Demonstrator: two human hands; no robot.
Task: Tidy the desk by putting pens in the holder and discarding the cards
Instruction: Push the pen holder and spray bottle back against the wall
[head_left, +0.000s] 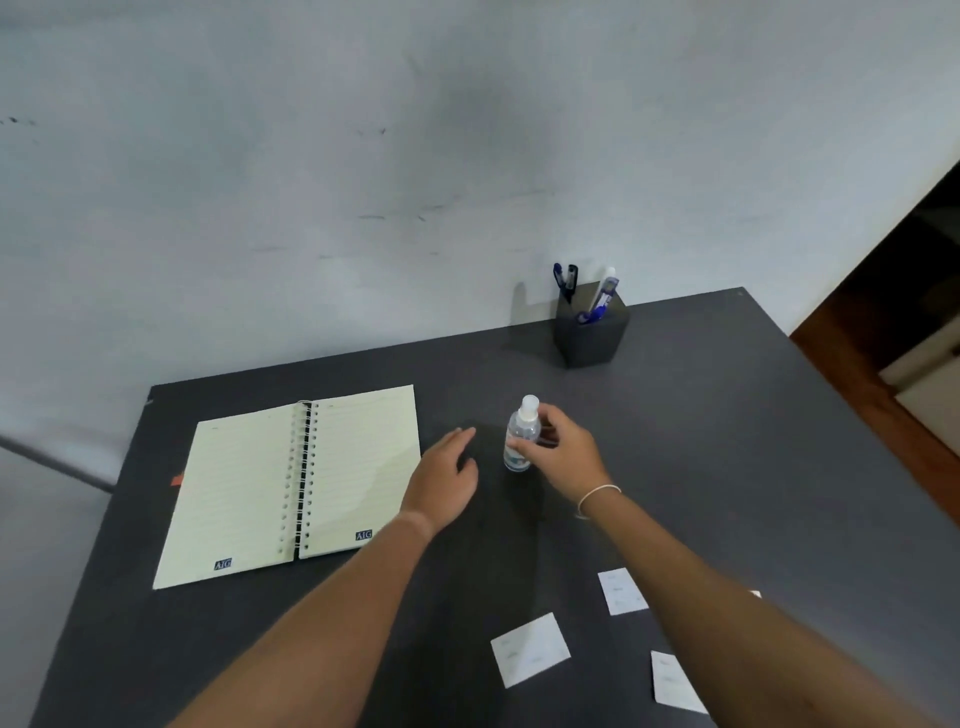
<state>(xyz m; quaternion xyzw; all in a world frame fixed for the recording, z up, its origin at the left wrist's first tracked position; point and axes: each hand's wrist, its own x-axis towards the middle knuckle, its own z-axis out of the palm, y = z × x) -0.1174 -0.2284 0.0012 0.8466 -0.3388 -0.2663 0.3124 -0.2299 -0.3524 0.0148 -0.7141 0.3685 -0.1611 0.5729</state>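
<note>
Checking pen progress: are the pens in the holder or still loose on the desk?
In. The pens stand in the black holder; none lie loose on the visible desk.

Your right hand (563, 452) is on the small clear bottle (521, 436) mid-desk, your left hand (444, 478) flat beside it, so the middle is blocked. The open notebook (291, 483) fills the left side. Bare desk (727, 415) lies open on the right, up to the pen holder (592, 332) at the back edge. The cards (530, 649) lie scattered near you.
</note>
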